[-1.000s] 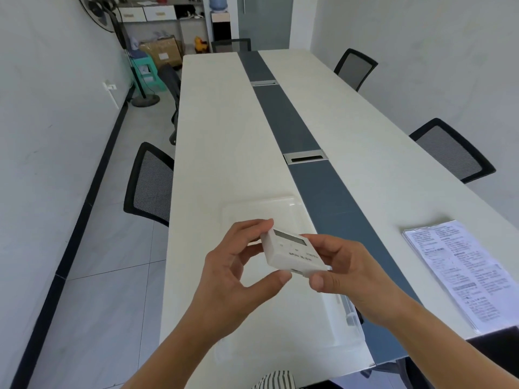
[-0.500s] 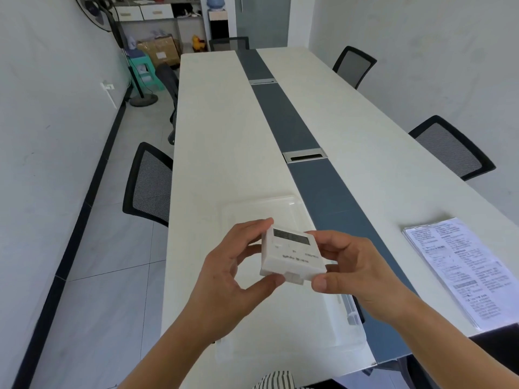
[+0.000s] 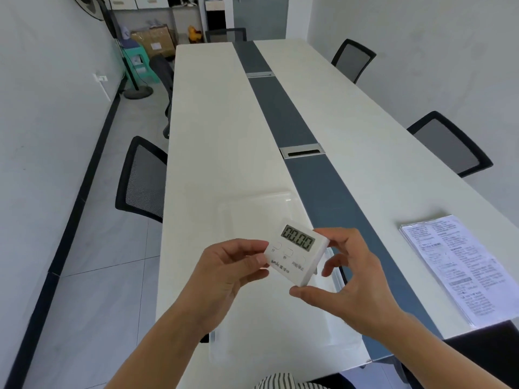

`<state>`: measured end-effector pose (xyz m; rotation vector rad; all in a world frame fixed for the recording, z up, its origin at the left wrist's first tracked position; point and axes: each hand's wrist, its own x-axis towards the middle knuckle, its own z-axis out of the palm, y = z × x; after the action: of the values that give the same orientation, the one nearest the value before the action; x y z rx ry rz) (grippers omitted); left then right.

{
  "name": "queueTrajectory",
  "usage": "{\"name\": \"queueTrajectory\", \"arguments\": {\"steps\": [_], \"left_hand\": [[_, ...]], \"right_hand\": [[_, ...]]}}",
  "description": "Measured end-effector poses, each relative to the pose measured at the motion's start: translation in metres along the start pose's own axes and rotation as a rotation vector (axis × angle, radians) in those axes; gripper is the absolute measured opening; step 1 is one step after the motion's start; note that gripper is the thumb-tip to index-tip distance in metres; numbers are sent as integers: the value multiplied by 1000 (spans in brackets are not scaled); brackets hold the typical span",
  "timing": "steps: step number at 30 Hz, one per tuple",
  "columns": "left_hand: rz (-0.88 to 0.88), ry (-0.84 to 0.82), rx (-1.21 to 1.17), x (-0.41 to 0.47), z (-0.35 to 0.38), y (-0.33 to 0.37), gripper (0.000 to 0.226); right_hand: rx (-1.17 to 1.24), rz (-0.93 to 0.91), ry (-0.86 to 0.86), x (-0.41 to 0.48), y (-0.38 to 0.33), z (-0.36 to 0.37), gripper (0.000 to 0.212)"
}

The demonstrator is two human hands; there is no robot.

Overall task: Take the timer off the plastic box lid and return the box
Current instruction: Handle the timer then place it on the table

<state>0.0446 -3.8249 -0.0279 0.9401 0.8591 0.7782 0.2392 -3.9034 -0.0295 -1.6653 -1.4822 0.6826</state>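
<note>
A small white timer (image 3: 297,254) with a grey display reading 00:00 is held in the air above the clear plastic box (image 3: 252,217), face tilted up toward me. My left hand (image 3: 227,273) pinches its left edge. My right hand (image 3: 348,282) grips its right side and lower corner with thumb and fingertips. The box with its flat lid lies on the white table (image 3: 213,136) under both hands, reaching to the near table edge; my arms hide much of it.
A stack of printed sheets (image 3: 463,268) lies at the right near edge. A dark grey strip with a cable hatch (image 3: 303,151) runs down the table's middle. Black mesh chairs (image 3: 143,178) stand on both sides.
The timer has been turned so its face and display now point up at me. Both hands have kept hold of it and shifted slightly right.
</note>
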Motion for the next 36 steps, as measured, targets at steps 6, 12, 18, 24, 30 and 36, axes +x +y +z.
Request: {"name": "queueTrajectory", "arguments": {"steps": [6, 12, 18, 24, 30, 36], "left_hand": [[-142, -60, -139, 26, 21, -13, 15], [-279, -175, 0, 69, 58, -29, 11], [-369, -177, 229, 128, 102, -49, 15], [-199, 184, 737, 185, 84, -73, 19], [-227, 276, 1220, 166, 38, -115, 37], [-123, 245, 1472, 142, 11, -137, 54]], "right_hand": [[280, -41, -24, -2, 14, -24, 54], [403, 127, -172, 1, 56, -74, 50], [336, 258, -188, 25, 104, -110, 73], [178, 487, 27, 107, 206, -128, 72], [30, 672, 193, 184, 311, -114, 76], [-67, 747, 224, 218, 355, -84, 83]]}}
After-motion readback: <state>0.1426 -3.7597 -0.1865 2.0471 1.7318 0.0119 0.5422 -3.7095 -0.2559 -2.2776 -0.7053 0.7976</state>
